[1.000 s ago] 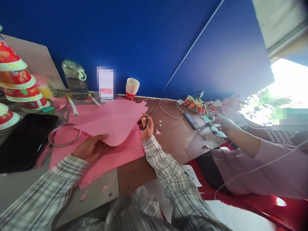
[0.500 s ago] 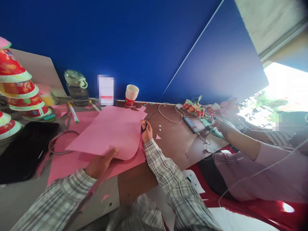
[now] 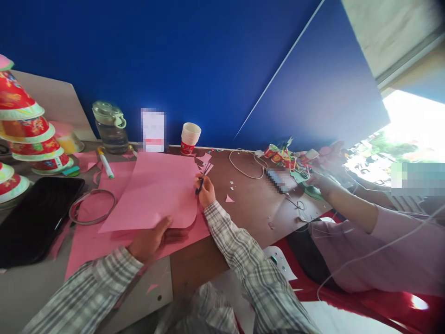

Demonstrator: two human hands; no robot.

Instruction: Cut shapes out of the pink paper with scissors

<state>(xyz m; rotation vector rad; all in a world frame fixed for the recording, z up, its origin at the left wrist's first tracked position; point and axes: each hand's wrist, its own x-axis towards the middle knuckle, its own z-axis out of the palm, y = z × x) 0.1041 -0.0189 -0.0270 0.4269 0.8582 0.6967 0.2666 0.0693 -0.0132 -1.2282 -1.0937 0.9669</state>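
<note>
A large pink sheet (image 3: 156, 190) is held above more pink paper (image 3: 86, 246) on the table. My left hand (image 3: 149, 241) grips its near edge, thumb on top and fingers underneath. At the sheet's right edge, my right hand (image 3: 206, 190) is closed round dark-handled scissors (image 3: 200, 185), whose blades point up and away. The sheet's near right corner is rounded. Small pink scraps (image 3: 229, 198) lie to the right of my right hand.
Stacked red cups (image 3: 31, 144), a black phone (image 3: 41, 218), a coiled cable (image 3: 77, 220), a marker (image 3: 105, 163) and a bottle (image 3: 111, 130) are at left. Paper cups (image 3: 190, 139) stand at the back. Another person's hand (image 3: 320, 182) is at right.
My right hand and the scissors have shifted slightly left, the blades now more clearly visible. The pink sheet has turned a little and its right side has moved left.
</note>
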